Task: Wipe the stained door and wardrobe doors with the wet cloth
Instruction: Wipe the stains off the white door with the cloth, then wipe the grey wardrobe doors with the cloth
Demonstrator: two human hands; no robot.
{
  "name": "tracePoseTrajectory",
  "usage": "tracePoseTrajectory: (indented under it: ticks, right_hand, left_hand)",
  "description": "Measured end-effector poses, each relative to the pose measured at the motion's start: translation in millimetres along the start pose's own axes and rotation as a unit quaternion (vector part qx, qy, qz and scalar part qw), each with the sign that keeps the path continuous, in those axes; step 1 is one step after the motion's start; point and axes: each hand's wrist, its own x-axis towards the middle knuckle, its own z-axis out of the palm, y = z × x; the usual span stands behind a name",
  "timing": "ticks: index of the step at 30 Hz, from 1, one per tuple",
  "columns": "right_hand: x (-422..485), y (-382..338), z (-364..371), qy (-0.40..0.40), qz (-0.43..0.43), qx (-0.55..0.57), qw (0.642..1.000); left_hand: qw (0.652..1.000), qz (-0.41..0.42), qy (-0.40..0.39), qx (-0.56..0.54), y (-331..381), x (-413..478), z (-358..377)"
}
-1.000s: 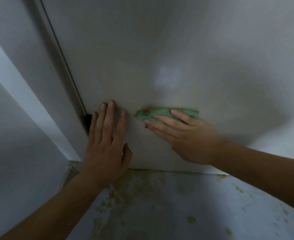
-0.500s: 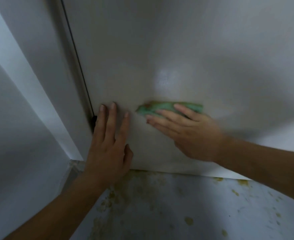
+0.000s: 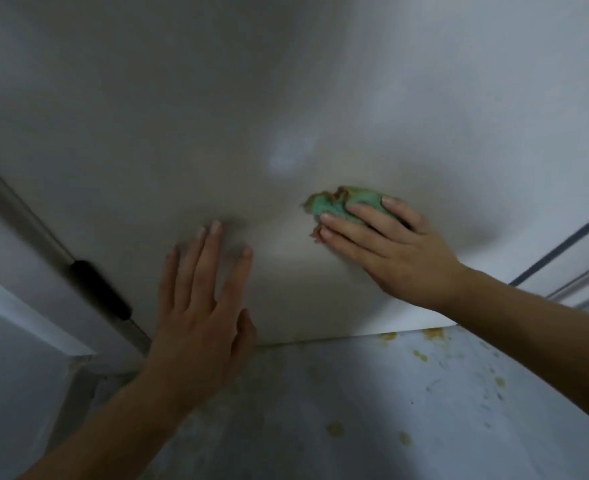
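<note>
Door, pale and smooth, fills most of the view, and its lower edge ends just above the floor. At the far left runs the door frame, and a dark hinge sits on the seam between frame and door. Just right of the hinge, the left hand lies flat on the door with its fingers straight and slightly spread, holding nothing. Apart from it, further right and a little higher, a green cloth with orange-brown soiling along its edges lies against the door. The right hand presses it there with straight fingers laid over its right part; the thumb is hidden. At the far right a dark line runs along another pale panel. Below, the grey floor carries yellowish spots, several of them close under the door's bottom edge on the right.
</note>
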Motion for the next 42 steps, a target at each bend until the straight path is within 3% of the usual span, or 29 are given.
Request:
tracePoseTrajectory:
  ticks: [6, 12, 16, 22, 27, 30, 36, 42]
  right_hand:
    - [-33, 30, -13, 0.055, 0.127, 0.035, 0.99]
    - [-33, 31, -14, 0.085, 0.151, 0.085, 0.981]
    - [-31, 35, -27, 0.061, 0.185, 0.17, 0.966]
    - [-24, 57, -88, -0.028, 0.302, 0.332, 0.893]
    - [-4, 123, -186, -0.058, 0.426, 0.377, 0.82]
    - [15, 185, -256, -0.084, 0.511, 0.355, 0.779]
    - [61, 350, -387, -0.061, 0.685, 0.318, 0.653]
    - [76, 511, -455, -0.011, 0.755, 0.322, 0.572]
  left_hand:
    - [0.995, 0.041, -0.061, -0.075, 47, 33, 0]
    - [0.99, 0.054, -0.086, -0.101, 74, 55, 10]
    - [0.987, 0.045, -0.099, -0.119, 88, 61, 5]
    - [0.972, 0.018, -0.162, -0.168, 123, 101, -56]
    - [0.953, 0.002, -0.217, -0.21, 158, 180, -146]
    - [0.944, 0.002, -0.23, -0.236, 181, 249, -209]
    - [0.933, 0.002, -0.205, -0.295, 257, 431, -344]
    - [0.932, 0.037, -0.185, -0.31, 351, 577, -421]
